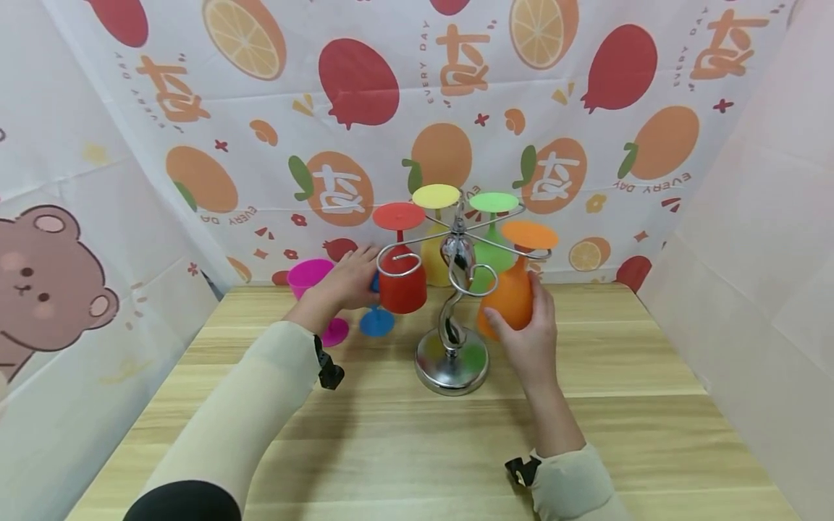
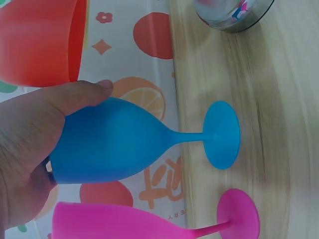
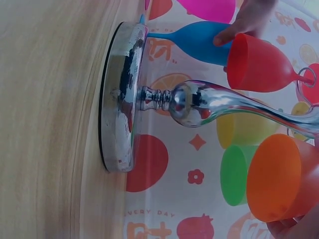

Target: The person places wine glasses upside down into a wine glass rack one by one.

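Note:
My left hand (image 1: 348,281) grips the bowl of a blue goblet (image 2: 112,142) by its rim, thumb on one side. That goblet's foot stands on the table, bowl up. My right hand (image 1: 533,339) holds the bowl of an orange goblet (image 1: 512,298), thumb on the near side. The orange goblet hangs upside down from a chrome goblet rack (image 1: 456,253). Red (image 1: 404,278), yellow (image 1: 436,195) and green (image 1: 493,202) goblets also hang inverted on its wire loops. In the right wrist view only some fingers (image 3: 291,228) of my right hand show below the orange bowl.
A magenta goblet (image 1: 310,275) stands upright left of the blue one. The rack's round chrome base (image 1: 452,369) rests on the wooden table (image 1: 417,456). An unfilled wire loop (image 1: 474,286) faces the near side. A fruit-print cloth (image 1: 404,87) hangs behind the table.

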Available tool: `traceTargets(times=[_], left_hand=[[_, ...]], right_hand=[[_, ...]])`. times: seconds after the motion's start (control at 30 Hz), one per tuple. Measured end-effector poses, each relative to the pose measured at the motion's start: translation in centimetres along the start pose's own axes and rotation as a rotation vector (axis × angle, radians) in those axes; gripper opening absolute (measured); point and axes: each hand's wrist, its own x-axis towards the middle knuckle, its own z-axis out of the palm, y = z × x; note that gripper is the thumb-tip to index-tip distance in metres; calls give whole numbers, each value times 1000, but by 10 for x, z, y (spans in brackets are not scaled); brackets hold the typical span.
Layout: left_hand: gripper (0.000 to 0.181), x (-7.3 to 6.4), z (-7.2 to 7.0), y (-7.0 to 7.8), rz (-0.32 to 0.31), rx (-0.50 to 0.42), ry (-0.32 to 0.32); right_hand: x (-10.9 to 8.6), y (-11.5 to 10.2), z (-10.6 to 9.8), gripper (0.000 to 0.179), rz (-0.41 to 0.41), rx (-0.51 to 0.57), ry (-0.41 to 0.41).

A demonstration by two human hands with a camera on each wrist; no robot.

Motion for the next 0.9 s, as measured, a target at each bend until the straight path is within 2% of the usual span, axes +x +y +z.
traceTargets(times=[0.27,0.4,0.63,0.9], left_hand=[[88,-3,1,1,-17,9,23],[85,-3,3,0,-6,11,54],[81,-3,5,-2,1,40,150],[84,-2,-2,1,-14,98,258]], right_hand=[[0,-2,1,87,0,4,-11],[0,-3,0,88,8,0,-11],[0,-3,0,88,6,-5,-11],[0,-2,-1,89,7,-11,-10]])
